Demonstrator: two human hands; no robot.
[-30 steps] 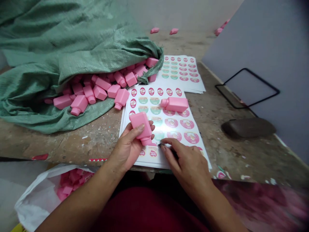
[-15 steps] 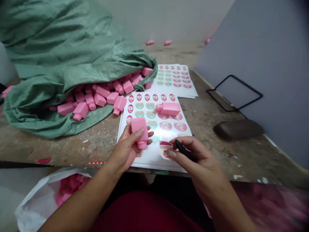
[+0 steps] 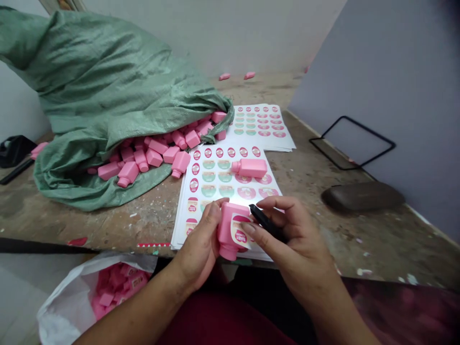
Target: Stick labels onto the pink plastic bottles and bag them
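Observation:
My left hand (image 3: 203, 242) grips a pink plastic bottle (image 3: 224, 225) tilted with its neck toward me. A pink and cream label (image 3: 238, 235) marked "BABY" lies against the bottle's broad face. My right hand (image 3: 287, 235) is closed around a slim black tool (image 3: 266, 222) whose exact kind I cannot make out. The right thumb touches the label's edge. Beneath both hands lies a stack of sticker sheets (image 3: 230, 191) with rows of pink and green labels. Another pink bottle (image 3: 251, 167) rests on its side on the top sheet.
A green woven sack (image 3: 136, 91) spills pink bottles (image 3: 154, 157) at left. More sticker sheets (image 3: 264, 120) lie behind. To the right are a dark case (image 3: 362, 195) and a black wire frame (image 3: 350, 167). A white bag (image 3: 64, 292) below the edge holds pink bottles.
My left hand has brought the bottle right and nearer to me, and the label in my right hand now meets its face. My view has shifted slightly.

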